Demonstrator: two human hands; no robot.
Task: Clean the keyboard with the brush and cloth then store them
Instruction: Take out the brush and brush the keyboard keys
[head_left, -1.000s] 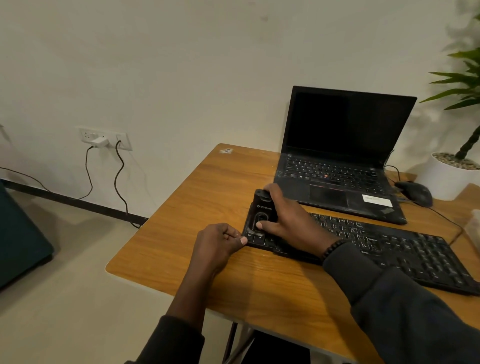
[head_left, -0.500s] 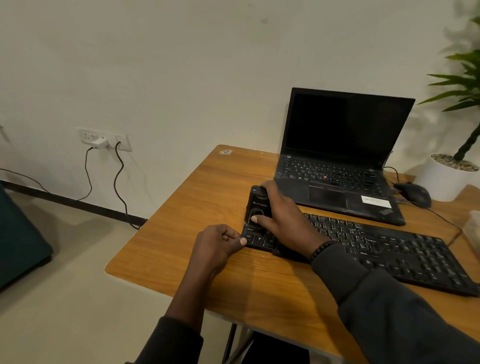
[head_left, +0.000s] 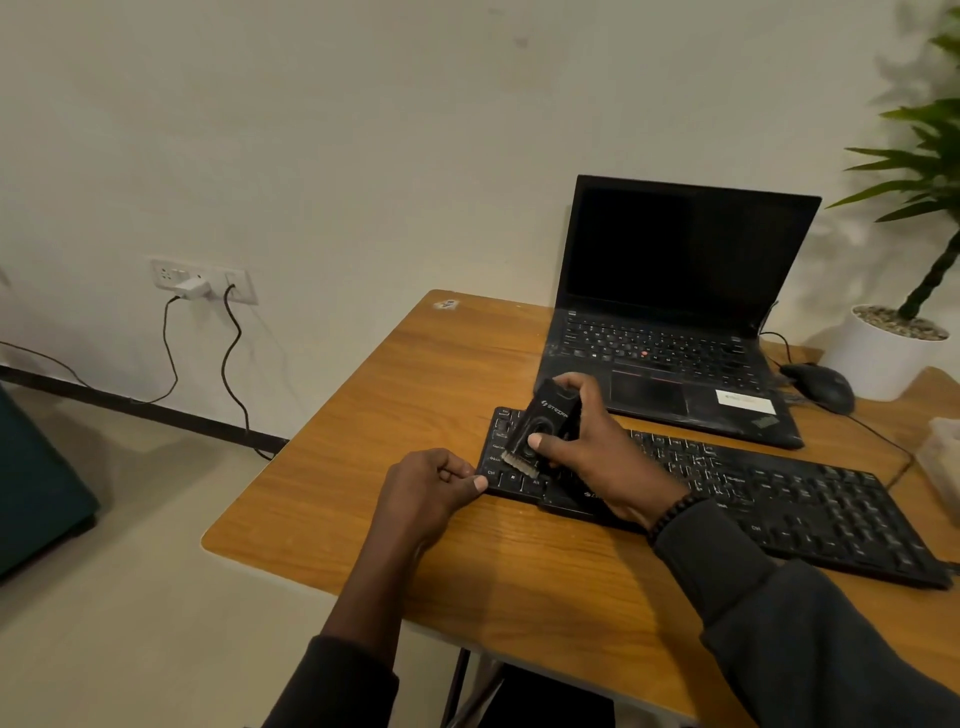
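Keyboard (head_left: 727, 483), a flat black slab of low matte keys, lies on the wood-grain surface (head_left: 363, 467) just in front of the laptop (head_left: 670, 332). Brushing is the step in hand: the right hand (head_left: 597, 447) grips a boxy black brush (head_left: 540, 431), pale bristles down on the keyboard's left end. The left hand (head_left: 431, 488) pinches that corner, steadying it. Next probably calls for sweeping row by row rightward; no cloth is visible.
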